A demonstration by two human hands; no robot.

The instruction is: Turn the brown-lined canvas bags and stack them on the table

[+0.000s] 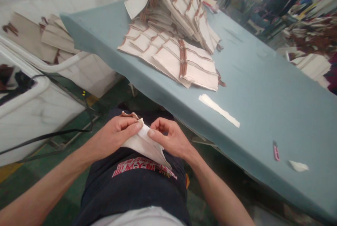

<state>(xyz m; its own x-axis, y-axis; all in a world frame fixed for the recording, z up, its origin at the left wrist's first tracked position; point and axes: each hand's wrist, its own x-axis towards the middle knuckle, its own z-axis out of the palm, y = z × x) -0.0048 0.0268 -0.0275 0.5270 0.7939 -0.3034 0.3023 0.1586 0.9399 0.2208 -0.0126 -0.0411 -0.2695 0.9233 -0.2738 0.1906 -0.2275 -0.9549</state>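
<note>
Above my lap, both hands grip a cream fabric piece [147, 148] with a brown edge showing at its top left. My left hand [118, 134] pinches its upper edge between thumb and fingers. A short way to the right, my right hand [171, 136] is closed on the same piece, thumb against curled fingers. The lower part of the cloth hangs over my dark apron [131, 191], which bears red lettering. What lies under the fingers is hidden.
Stacks of cream pieces with brown ties [168, 54] lie on the blue-green table [252, 89]. A white strip [219, 110], pink thread snips [276, 151] and a white scrap [298, 166] lie nearer. White bins [52, 113] stand left, a black cable [52, 134] beside them. A person [279, 1] is at back right.
</note>
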